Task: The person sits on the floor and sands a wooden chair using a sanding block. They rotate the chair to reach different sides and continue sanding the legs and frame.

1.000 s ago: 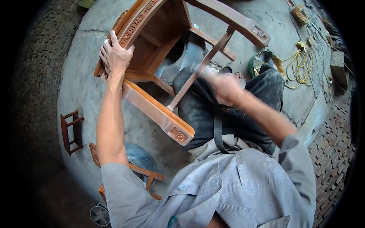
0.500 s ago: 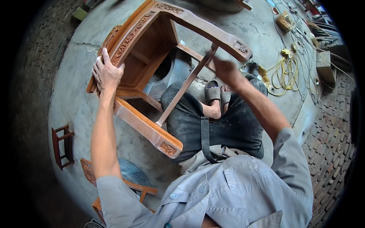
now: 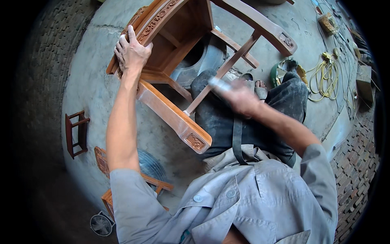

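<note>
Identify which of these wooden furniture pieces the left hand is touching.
The large piece at upper middle, with two broad legs: the left hand is on its edge. The small dark stand and lower left piece sit untouched.

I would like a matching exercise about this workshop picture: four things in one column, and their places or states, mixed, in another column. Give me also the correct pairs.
Things
1. Left hand
2. Right hand
3. Cable
4. Fan

Places or states
A. Yellow, lying in loops on the floor
B. Blurred, near a slanting wooden bar
C. Near the picture's lower left edge
D. Holding the edge of the carved wooden frame

Pairs: 1-D, 2-B, 3-A, 4-C
</note>
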Tool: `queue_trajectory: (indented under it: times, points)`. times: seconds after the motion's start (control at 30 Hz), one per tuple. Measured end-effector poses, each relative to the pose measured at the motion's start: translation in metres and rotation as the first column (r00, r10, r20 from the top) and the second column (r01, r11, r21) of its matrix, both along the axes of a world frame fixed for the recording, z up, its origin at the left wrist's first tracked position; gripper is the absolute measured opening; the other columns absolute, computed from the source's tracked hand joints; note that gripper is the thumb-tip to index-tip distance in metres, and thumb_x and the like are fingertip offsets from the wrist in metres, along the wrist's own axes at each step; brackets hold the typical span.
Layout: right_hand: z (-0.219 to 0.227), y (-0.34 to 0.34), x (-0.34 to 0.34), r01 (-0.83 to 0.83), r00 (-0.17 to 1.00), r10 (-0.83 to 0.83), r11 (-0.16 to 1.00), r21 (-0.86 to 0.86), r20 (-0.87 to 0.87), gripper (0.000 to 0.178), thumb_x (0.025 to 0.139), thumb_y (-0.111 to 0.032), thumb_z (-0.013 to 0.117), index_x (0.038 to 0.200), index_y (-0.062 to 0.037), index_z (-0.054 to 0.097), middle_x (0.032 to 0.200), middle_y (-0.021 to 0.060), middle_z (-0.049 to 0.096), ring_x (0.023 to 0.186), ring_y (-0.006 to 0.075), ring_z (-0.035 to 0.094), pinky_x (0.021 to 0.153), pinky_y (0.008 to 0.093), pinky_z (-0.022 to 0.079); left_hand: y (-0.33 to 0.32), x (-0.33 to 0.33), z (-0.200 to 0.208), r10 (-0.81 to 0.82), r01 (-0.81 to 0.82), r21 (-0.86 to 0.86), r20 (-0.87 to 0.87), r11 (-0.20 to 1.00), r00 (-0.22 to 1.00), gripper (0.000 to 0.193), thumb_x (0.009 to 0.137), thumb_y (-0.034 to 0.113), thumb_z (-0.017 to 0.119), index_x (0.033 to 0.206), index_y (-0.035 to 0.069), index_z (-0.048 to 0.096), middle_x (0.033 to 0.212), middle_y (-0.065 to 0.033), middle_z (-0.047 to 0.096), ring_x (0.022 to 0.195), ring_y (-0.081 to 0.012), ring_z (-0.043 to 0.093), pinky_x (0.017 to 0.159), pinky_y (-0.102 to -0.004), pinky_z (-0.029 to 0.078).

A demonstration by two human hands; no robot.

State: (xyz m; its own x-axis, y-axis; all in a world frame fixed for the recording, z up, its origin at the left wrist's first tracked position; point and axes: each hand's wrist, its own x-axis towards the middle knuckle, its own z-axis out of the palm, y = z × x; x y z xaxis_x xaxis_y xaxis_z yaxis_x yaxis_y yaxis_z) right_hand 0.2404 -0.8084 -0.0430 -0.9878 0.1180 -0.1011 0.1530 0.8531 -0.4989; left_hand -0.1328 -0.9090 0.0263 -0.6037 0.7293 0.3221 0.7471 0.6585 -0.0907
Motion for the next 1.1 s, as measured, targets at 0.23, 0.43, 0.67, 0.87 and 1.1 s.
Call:
queue_trajectory:
  times: [0.23,0.43,0.67,0.87,1.1]
  points:
    - [0.003,0.004,-0.01,-0.095,0.958,0.158,0.963,0.253,-0.24,0.068,0.087,-0.007,0.057,0.152,-0.0166,0.04,0.105,0.0124,0.067,0.098,0.0269,0.065,0.095,0.0462,0.048,0.001,-0.002,0.0,-0.009,0.01,0.023,-0.04,1.0,0.999,0.095,0.076,0.046,0.08,0.154,0.014,0.037,0.132,-0.0222,0.052,0.123,-0.0424,0.05,0.106,-0.0554,0.037]
    - [0.012,0.065,-0.002,0.389,0.86,-0.407,0.913,-0.121,-0.308,0.061,0.08,0.002,0.057,0.14,0.0012,0.048,0.105,0.0259,0.065,0.097,0.0405,0.064,0.089,0.0458,0.051,-0.005,-0.007,-0.008,-0.018,0.024,0.076,-0.076,0.997,0.997,0.097,0.074,0.04,0.084,0.156,0.018,0.036,0.13,-0.0179,0.054,0.119,-0.0401,0.053,0.101,-0.0541,0.042]
    - [0.09,0.062,0.057,0.563,0.686,-0.424,0.824,0.062,-0.592,0.064,0.078,0.007,0.06,0.141,0.0024,0.051,0.116,0.0209,0.068,0.111,0.0356,0.063,0.101,0.0471,0.046,-0.002,-0.001,-0.002,-0.02,0.023,0.064,-0.053,0.998,0.998,0.098,0.074,0.04,0.083,0.156,0.015,0.035,0.131,-0.0202,0.052,0.122,-0.0395,0.051,0.105,-0.0534,0.039]
    - [0.093,0.109,0.056,0.605,0.751,-0.37,0.716,0.347,-0.546,0.06,0.082,0.004,0.057,0.142,-0.0018,0.052,0.135,0.0152,0.063,0.137,0.0371,0.05,0.118,0.0514,0.031,0.001,-0.003,-0.006,-0.032,0.033,0.076,-0.02,0.997,0.999,0.101,0.076,0.04,0.082,0.158,0.015,0.03,0.133,-0.0213,0.051,0.125,-0.0402,0.049,0.107,-0.0539,0.036]
    - [0.075,0.095,0.089,0.658,0.681,-0.455,0.724,0.208,-0.573,0.065,0.083,0.001,0.061,0.147,-0.0038,0.049,0.148,0.0128,0.055,0.146,0.0345,0.04,0.122,0.0523,0.027,0.002,0.001,-0.002,-0.004,0.005,0.036,-0.023,0.999,1.0,0.102,0.077,0.039,0.081,0.159,0.014,0.027,0.134,-0.0211,0.05,0.125,-0.0393,0.049,0.108,-0.0533,0.036]
